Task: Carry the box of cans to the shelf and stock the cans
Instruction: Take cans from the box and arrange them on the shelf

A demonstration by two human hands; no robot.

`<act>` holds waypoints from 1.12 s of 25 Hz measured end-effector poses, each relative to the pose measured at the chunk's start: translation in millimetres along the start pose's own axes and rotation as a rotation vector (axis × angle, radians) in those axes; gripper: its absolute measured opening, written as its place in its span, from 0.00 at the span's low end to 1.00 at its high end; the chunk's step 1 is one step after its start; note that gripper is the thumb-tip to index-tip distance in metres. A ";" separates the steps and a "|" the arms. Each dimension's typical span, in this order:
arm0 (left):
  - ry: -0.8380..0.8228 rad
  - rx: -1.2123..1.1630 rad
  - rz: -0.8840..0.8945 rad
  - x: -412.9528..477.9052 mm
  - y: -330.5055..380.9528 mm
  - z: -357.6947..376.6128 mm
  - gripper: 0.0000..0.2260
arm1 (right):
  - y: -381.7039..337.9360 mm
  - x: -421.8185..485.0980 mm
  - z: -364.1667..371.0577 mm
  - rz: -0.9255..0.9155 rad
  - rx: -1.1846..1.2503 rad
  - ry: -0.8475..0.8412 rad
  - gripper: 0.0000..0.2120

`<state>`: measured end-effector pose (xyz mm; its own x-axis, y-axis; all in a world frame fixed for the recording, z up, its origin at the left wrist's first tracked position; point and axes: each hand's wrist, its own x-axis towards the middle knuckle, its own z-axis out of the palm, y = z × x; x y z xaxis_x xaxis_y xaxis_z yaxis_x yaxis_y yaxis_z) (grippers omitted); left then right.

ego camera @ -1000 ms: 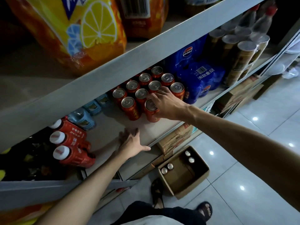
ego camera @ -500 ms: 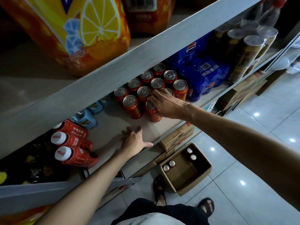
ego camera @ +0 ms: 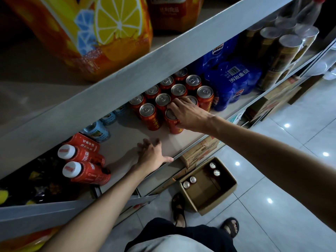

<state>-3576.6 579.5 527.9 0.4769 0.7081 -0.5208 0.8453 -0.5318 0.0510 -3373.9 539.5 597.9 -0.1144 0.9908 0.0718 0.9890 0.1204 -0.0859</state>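
Gripping front can (ego camera: 173, 126), right hand (ego camera: 188, 113).

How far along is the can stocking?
Done: the box stands on the floor below the shelf, and a block of red cans stands upright on that shelf. In hand: the right hand grips the front can by its top at the block's near edge; the left hand rests flat on the shelf's front. Left: four cans sit in the box, to be shelved.
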 end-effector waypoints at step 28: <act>-0.617 -0.680 -0.233 38.6 166.3 203.7 0.12 | 38.7 -317.6 257.3 0.855 0.685 -0.390 0.09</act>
<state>-3466.6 423.8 342.7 0.2315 0.2883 -0.9291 0.9550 0.1149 0.2736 -3323.5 245.2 316.1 0.4268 0.7023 -0.5698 0.5136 -0.7068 -0.4865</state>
